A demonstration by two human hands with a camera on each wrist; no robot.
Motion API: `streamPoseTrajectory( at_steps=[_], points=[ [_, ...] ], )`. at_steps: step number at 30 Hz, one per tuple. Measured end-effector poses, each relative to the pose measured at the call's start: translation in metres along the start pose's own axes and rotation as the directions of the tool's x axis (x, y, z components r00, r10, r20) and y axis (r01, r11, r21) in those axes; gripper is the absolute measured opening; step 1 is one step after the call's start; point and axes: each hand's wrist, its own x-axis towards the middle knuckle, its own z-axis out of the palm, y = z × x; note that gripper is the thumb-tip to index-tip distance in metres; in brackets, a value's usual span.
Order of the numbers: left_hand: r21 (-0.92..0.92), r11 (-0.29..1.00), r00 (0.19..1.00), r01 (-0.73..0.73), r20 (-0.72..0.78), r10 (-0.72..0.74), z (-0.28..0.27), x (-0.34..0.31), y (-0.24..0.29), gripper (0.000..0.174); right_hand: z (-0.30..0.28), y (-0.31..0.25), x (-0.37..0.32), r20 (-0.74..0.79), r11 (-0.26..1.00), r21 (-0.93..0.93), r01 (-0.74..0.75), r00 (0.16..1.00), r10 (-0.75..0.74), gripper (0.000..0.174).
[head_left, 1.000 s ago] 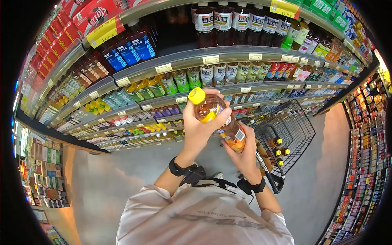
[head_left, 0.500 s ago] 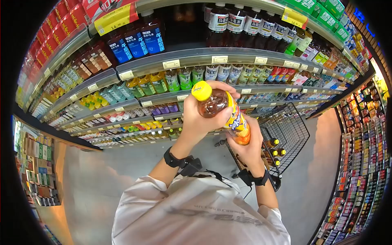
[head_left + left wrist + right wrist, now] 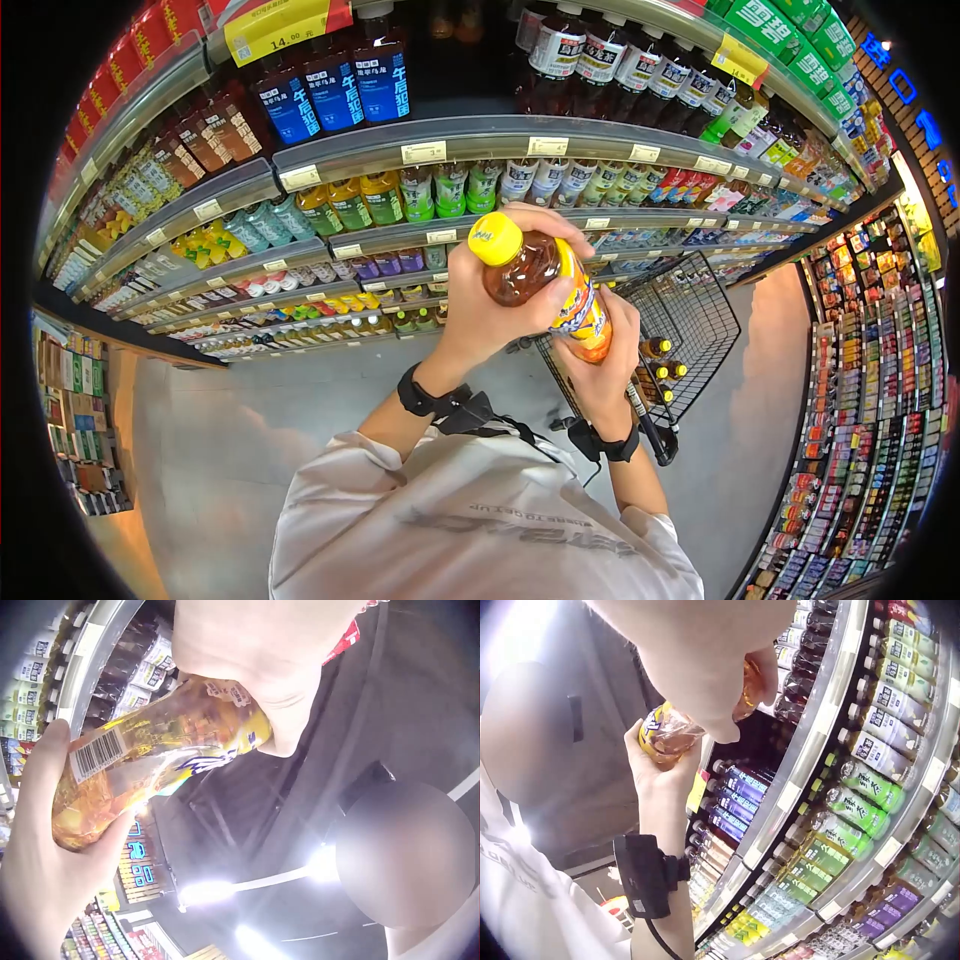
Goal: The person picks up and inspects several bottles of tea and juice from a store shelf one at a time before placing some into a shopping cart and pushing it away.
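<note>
Both hands hold a plastic bottle of amber tea [image 3: 523, 268] with a yellow cap [image 3: 496, 239], tilted in front of the chest. My left hand [image 3: 487, 315] grips it around the upper part, just below the cap, thumb across the front. Around the lower end curls my right hand [image 3: 606, 362]. The yellow-and-orange printed label [image 3: 588, 312] faces up between the hands. In the left wrist view, a white barcode [image 3: 98, 755] shows on the underside, near the right hand's fingers. The right wrist view shows the bottle [image 3: 671, 735] partly hidden behind the right hand.
A black wire shopping cart [image 3: 690, 325] stands ahead to the right, with several yellow-capped bottles [image 3: 660, 370] in it. Drink shelves [image 3: 440, 150] stretch across the front with rows of bottles and price tags. More stocked shelves [image 3: 860, 420] line the right side.
The bottle has been turned in the hands: its barcode faced up earlier, and now the printed label does. Both hands keep their hold. The head view has shifted slightly to the right.
</note>
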Motion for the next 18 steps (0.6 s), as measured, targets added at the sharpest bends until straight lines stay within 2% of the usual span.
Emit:
streamPoseTrajectory(
  at_steps=[5, 11, 14, 18],
  points=[
    [-0.227, 0.973, 0.999, -0.031, 0.006, 0.033, -0.016, -0.004, -0.011, 0.036, 0.002, -0.007, -0.003, 0.05, 1.0, 0.003, -0.017, 0.999, 0.017, 0.088],
    [-0.298, 0.954, 0.998, -0.028, 0.05, 0.045, -0.038, -0.009, -0.018, 0.037, 0.01, -0.011, -0.003, 0.097, 1.0, 0.017, -0.018, 0.995, 0.016, 0.086],
    [-0.457, 0.888, 0.998, -0.057, 0.007, 0.067, -0.042, -0.009, -0.023, 0.032, 0.013, -0.012, -0.004, 0.128, 0.999, 0.022, -0.032, 0.991, 0.029, 0.088],
    [-0.379, 0.925, 0.997, -0.026, 0.057, 0.052, -0.054, -0.01, -0.026, 0.038, 0.021, -0.012, -0.004, 0.149, 0.998, 0.046, -0.051, 0.988, 0.044, 0.092]
  ],
)
